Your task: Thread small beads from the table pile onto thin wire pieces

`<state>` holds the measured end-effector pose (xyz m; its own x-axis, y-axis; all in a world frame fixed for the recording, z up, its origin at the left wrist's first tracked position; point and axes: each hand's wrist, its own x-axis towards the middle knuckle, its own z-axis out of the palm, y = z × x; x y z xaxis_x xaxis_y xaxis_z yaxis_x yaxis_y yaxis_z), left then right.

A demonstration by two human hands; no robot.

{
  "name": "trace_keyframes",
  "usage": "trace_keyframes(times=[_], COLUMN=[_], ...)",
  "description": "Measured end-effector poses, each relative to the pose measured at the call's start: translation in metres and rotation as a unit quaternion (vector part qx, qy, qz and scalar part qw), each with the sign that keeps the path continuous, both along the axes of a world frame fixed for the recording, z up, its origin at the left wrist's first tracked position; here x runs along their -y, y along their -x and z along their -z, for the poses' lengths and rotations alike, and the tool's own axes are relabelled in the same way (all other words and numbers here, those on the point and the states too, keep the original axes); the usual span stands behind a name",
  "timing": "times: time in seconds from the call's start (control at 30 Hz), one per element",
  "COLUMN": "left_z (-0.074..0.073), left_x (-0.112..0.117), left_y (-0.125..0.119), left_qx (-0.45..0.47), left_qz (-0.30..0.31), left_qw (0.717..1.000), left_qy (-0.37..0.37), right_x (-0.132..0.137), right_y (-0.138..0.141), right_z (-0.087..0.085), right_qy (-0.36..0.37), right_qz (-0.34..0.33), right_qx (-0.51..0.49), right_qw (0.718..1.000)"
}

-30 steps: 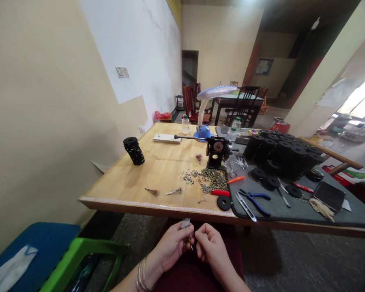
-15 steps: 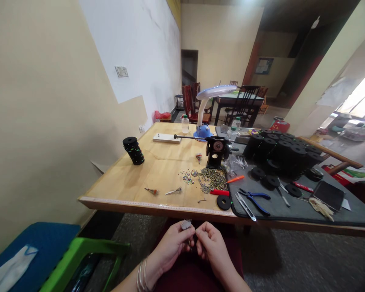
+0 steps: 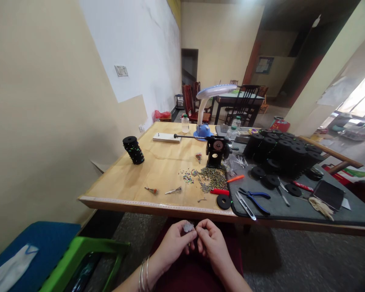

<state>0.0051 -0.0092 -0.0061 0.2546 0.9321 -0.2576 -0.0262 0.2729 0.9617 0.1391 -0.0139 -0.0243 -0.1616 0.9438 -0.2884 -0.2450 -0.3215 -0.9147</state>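
Observation:
Below the table's front edge, over my lap, my left hand (image 3: 174, 243) pinches a small silvery tufted piece (image 3: 187, 227) between thumb and fingers. My right hand (image 3: 212, 243) is curled right beside it, fingertips pinched together against the same piece. What the right fingers hold is too small to make out. On the wooden table (image 3: 158, 170) in front lie a heap of small beads and metal bits (image 3: 208, 179) and two finished small pieces (image 3: 174, 190).
A black hand-crank tool (image 3: 216, 152) with a long rod stands mid-table, a blue desk lamp (image 3: 205, 121) behind it. Stacks of black spools (image 3: 280, 152), blue pliers (image 3: 255, 198) and tweezers (image 3: 245, 206) lie on a dark mat at right. A green stool (image 3: 79, 259) stands at my left.
Both hands have edged slightly up and closer together; the right fingertips now touch the tufted piece held by the left hand.

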Motion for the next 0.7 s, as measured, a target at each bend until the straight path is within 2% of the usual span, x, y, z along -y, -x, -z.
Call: trace_keyframes(times=[0.33,0.5,0.7], left_z=[-0.0019,-0.0052,-0.0105], left_x=[0.0020,0.0020,0.0035], left_y=[0.0001,0.0005,-0.0003], left_qx=[-0.023,-0.018,-0.006], left_qz=[0.011,0.005,-0.001], left_qw=[1.000,1.000,1.000], left_qy=[0.000,0.011,0.017], right_x=[-0.0021,-0.0027,-0.0024], right_y=[-0.0030,-0.0038,-0.0023], right_z=[0.0016,0.0056,0.0023], right_qy=[0.016,-0.013,-0.044], right_qz=[0.030,0.037,0.045], right_qx=[-0.033,-0.011,0.015], right_qw=[0.999,0.999,0.998])
